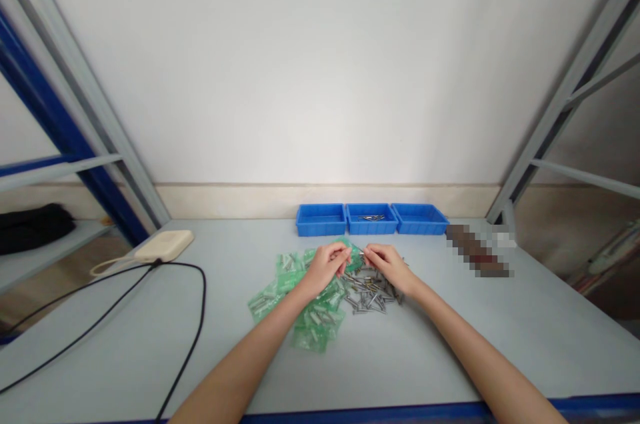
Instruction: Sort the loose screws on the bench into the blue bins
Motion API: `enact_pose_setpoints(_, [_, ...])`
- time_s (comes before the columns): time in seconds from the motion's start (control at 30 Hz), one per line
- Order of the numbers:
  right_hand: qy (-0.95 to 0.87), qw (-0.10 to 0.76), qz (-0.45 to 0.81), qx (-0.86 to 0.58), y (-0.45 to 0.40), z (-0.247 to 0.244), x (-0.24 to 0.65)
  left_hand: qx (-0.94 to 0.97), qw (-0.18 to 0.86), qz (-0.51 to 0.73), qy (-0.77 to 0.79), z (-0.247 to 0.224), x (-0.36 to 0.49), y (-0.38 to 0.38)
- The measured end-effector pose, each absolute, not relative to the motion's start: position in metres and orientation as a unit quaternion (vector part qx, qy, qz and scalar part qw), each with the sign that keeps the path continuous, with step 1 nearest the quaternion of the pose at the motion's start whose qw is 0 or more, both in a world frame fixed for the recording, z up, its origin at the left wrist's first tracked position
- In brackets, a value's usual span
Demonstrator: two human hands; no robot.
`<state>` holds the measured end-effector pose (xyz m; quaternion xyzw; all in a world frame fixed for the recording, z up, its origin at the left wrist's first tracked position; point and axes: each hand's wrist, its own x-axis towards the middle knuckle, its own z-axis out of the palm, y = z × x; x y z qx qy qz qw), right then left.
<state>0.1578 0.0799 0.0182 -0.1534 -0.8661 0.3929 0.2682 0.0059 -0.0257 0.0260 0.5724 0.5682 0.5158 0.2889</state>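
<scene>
In the head view, my left hand (327, 265) is closed in a pinch on a small green plastic bag (356, 256). Opposite it, my right hand (390, 267) pinches a short metal screw at the bag's right edge; my fingers partly cover it. Below my right hand lies a loose pile of metal screws (370, 297). Under and around my left hand are several green bags (313, 327) heaped over each other, with metal pieces showing through the film.
Three blue bins stand in a row at the back: left bin (321, 229), middle bin (373, 228) with a few screws, and right bin (423, 227). A cream-coloured box (165, 245) and a black cable (204, 291) lie at left. Something pixelated (477, 254) is at right.
</scene>
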Motion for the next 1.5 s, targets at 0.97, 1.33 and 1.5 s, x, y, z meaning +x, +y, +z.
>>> enact_pose_setpoints(0.97, [-0.878, 0.261, 0.051, -0.398, 0.14, 0.055, 0.128, 0.579, 0.267, 0.491, 0.594, 0.01, -0.014, -0.017])
enact_pose_setpoints(1.33, [-0.951, 0.149, 0.174, -0.206, 0.098, 0.007, 0.174, 0.59, 0.271, 0.467, 0.6, 0.015, -0.006, -0.021])
enact_pose_setpoints(1.5, [-0.955, 0.133, 0.151, -0.217, 0.099, 0.006, 0.171, 0.597, 0.271, 0.461, 0.598, 0.01, -0.009, -0.019])
